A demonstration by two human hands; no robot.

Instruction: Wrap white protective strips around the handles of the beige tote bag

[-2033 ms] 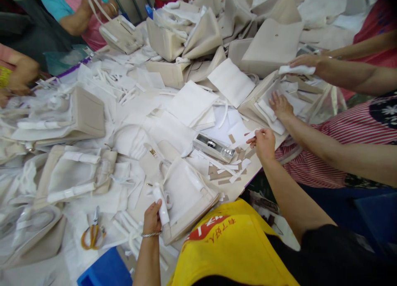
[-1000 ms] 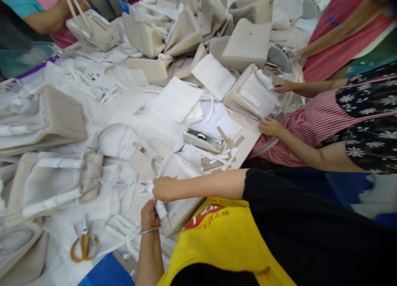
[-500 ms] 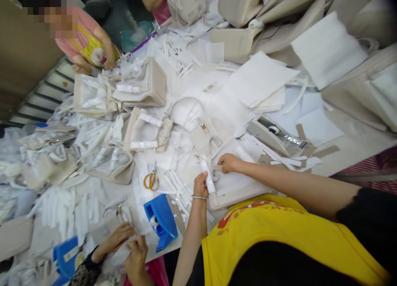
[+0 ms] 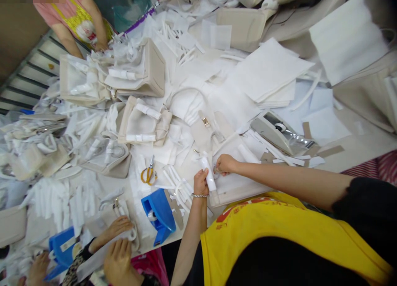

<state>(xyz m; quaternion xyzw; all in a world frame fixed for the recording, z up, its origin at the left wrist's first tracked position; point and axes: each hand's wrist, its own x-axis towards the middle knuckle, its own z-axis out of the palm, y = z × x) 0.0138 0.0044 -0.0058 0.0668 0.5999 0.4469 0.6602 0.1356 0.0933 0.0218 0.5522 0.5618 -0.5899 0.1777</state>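
Note:
My left hand (image 4: 201,182) grips the white wrapped strap (image 4: 208,175) of a beige handbag (image 4: 238,182) that lies on the table edge in front of me. My right hand (image 4: 226,164) is closed on the strap's wrapping just to the right of the left hand, fingers pinched. A bracelet sits on my left wrist. The bag is covered in white foam sheet, and its lower edge is hidden behind my yellow apron.
Orange-handled scissors (image 4: 148,174) and a blue tape dispenser (image 4: 159,215) lie left of my hands. A grey tape dispenser (image 4: 281,133) is to the right. Wrapped beige bags (image 4: 141,124), foam sheets (image 4: 266,70) and strips cover the table. Another person's hands (image 4: 116,248) work at lower left.
My right hand came across from the paper strips at the right and joined the left hand on the strap. The view swung left, showing the blue dispenser and another worker's hands.

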